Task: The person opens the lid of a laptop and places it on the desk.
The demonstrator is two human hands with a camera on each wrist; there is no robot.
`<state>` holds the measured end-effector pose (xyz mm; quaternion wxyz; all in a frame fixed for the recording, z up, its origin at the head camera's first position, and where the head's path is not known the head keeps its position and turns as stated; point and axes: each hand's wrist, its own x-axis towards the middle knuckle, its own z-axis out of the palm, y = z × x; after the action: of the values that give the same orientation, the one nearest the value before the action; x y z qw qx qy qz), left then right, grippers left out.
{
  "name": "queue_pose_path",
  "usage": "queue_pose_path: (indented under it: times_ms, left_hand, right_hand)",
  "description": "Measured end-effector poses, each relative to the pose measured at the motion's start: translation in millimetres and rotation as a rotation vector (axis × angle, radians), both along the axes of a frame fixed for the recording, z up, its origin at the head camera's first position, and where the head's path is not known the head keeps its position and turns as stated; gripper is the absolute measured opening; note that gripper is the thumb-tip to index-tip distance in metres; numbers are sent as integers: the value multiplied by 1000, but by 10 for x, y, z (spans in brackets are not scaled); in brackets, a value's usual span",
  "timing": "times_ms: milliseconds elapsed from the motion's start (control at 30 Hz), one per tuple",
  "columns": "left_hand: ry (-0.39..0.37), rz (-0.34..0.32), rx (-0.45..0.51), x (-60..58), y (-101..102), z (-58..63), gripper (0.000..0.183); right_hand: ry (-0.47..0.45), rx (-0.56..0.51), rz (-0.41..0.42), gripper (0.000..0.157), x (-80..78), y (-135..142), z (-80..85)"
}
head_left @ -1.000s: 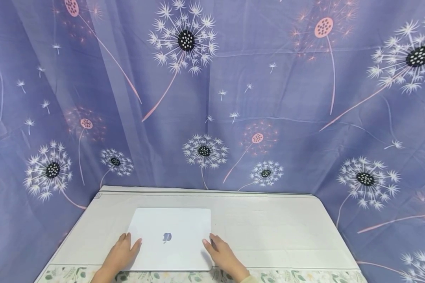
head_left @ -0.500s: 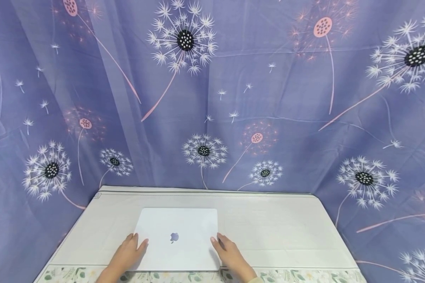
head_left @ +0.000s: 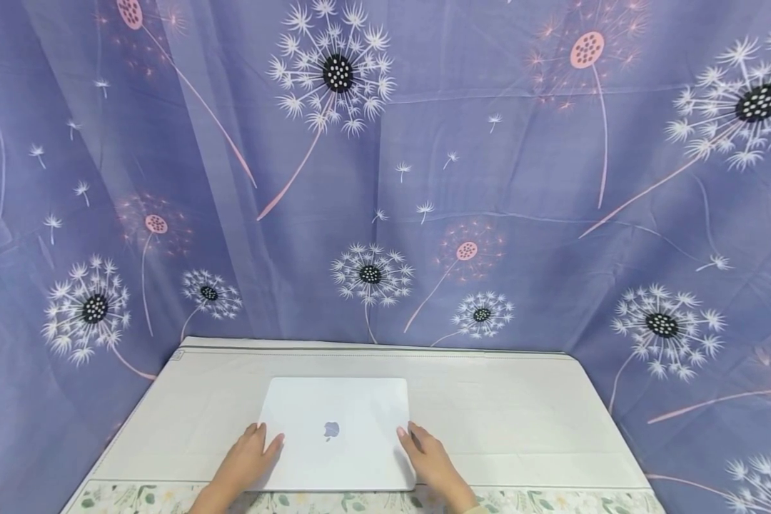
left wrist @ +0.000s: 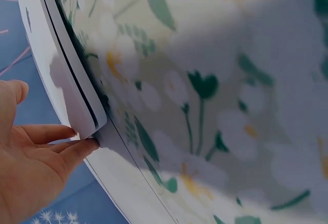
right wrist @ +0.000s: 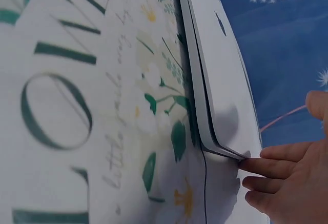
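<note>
A closed silver laptop point(head_left: 340, 460) with a dark apple logo on its lid lies flat on the white table cover, its near edge at the floral border. My left hand point(head_left: 243, 460) is at its left side. In the left wrist view, straight fingers point(left wrist: 77, 152) touch the laptop's side near a front corner, and the thumb is raised apart from it. On the opposite side is my right hand point(head_left: 433, 460). Its extended fingertips point(right wrist: 251, 165) meet the laptop's edge in the right wrist view, with the thumb lifted away.
The white table cover point(head_left: 520, 410) extends to both sides of the laptop and behind it. Along the near edge runs a floral border point(head_left: 552, 500) with printed lettering. A blue-purple dandelion curtain point(head_left: 424, 178) encloses the back and both sides.
The laptop has slid to the right across the table, from left of centre toward the middle. Both hands have moved along with it, staying at its two sides.
</note>
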<state>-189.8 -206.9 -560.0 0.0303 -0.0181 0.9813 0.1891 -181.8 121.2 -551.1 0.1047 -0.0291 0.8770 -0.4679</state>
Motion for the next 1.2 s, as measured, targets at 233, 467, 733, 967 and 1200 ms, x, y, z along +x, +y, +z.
queue_pose_path:
  times_ms: [233,467,733,967,1200]
  left_hand:
    - [3,-11,14,16,117,5,65]
    - [-3,-13,6,21,243,6,67]
    - [9,-29,45,10,338,-7,60]
    - [-26,-25,83,-9,427,30,57]
    - [-39,-36,89,-31,510,35,57]
  right_hand:
    - [4,17,-40,75,7,94,2]
    - [-9,9,-92,74,17,184,25]
    - [-50,30,-155,84,-12,264,18]
    - [-37,50,-183,85,-27,337,48]
    - [-49,60,-220,87,-24,403,61]
